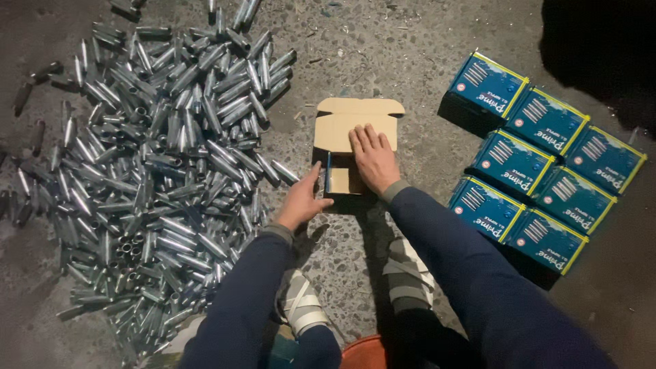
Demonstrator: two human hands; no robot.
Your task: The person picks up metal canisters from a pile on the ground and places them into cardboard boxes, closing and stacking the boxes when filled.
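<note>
Folding one small cardboard box [348, 147] on the concrete floor [424, 61].
Right hand [372, 158] presses flat, grip spread; left hand [301, 201] steadies its side, fingers open; six blue boxes [540, 174] are packed, metal tubes [157, 164] lie heaped loose.

seven closed blue boxes [533, 171] with yellow edges lie in a cluster right of the one open cardboard box [355, 133]. left of that cardboard box spreads a heap of metal tubes [157, 157], far too many to count. two hands, left hand [301, 201] and right hand [374, 158], are at the cardboard box.
</note>
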